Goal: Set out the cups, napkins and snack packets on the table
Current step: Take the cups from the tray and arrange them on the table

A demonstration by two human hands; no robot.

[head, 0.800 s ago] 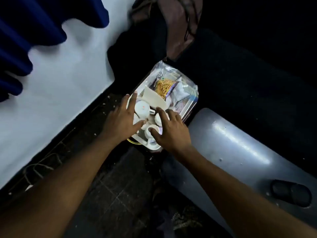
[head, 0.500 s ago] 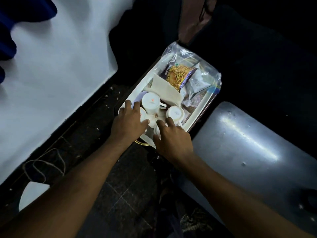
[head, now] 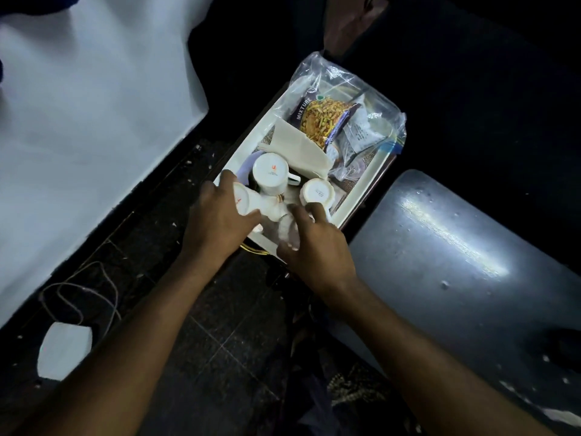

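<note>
A white tray (head: 361,190) sits low on the dark floor and holds several white cups, a folded cream napkin (head: 295,146) and a clear bag with a "Mixture" snack packet (head: 323,119). Two cups stand upside down: a larger one (head: 270,174) and a smaller one (head: 317,191). My left hand (head: 220,218) grips a tilted white cup (head: 243,201) at the tray's near left corner. My right hand (head: 314,247) closes on another white cup (head: 287,228) at the near edge; its fingers hide most of that cup.
A white-covered table (head: 94,121) runs along the left. A grey curved plastic seat (head: 471,262) lies at the right. Dark tiled floor (head: 220,325) with a loose cord (head: 81,291) and a white scrap (head: 64,349) lies between them.
The view has shifted so the tray sits higher and larger in view. Both hands have closed around cups at the tray's near edge, and the left cup has tilted onto its side.
</note>
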